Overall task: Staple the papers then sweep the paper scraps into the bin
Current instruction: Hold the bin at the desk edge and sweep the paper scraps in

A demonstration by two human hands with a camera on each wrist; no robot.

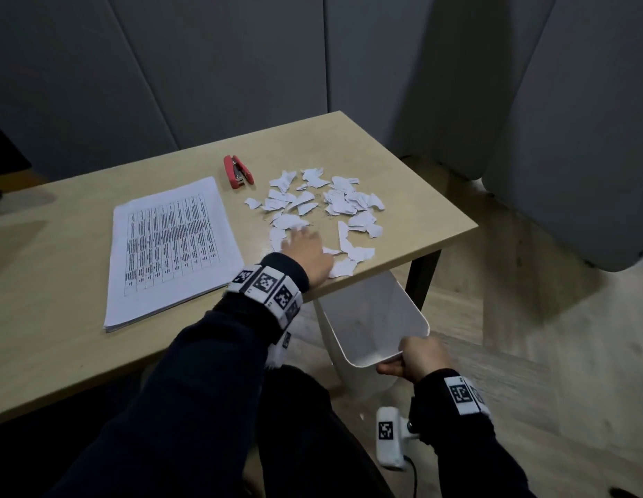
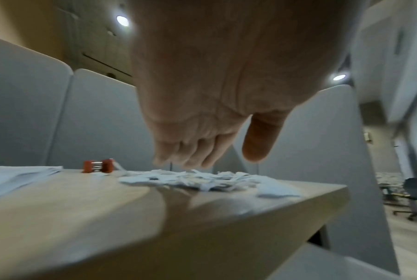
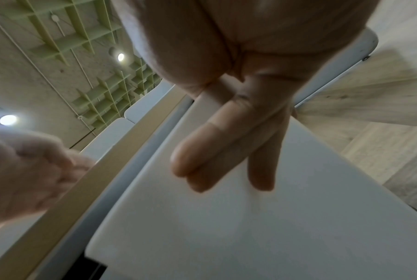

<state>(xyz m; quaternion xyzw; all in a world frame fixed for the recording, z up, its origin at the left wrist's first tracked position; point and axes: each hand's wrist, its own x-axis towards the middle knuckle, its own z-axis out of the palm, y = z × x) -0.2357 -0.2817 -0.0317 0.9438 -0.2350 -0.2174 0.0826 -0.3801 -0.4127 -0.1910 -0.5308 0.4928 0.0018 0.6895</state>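
Observation:
Torn white paper scraps (image 1: 323, 206) lie scattered over the right part of the wooden table (image 1: 61, 282). My left hand (image 1: 305, 251) lies palm down on the near scraps, fingers straight; from the left wrist view its fingers (image 2: 185, 157) hover just over the scraps (image 2: 195, 179). A white bin (image 1: 370, 318) hangs tilted under the table's near right edge. My right hand (image 1: 417, 359) grips its near rim, fingers (image 3: 217, 144) flat along the bin wall (image 3: 250, 227). The printed paper stack (image 1: 169, 249) lies left, the red stapler (image 1: 237, 171) behind it.
Grey padded panels (image 1: 241, 66) stand behind the table. A grey chair (image 1: 571, 138) stands to the right on the wood floor. A black table leg (image 1: 424, 278) is just beyond the bin. A white wrist camera unit (image 1: 388, 440) hangs below my right arm.

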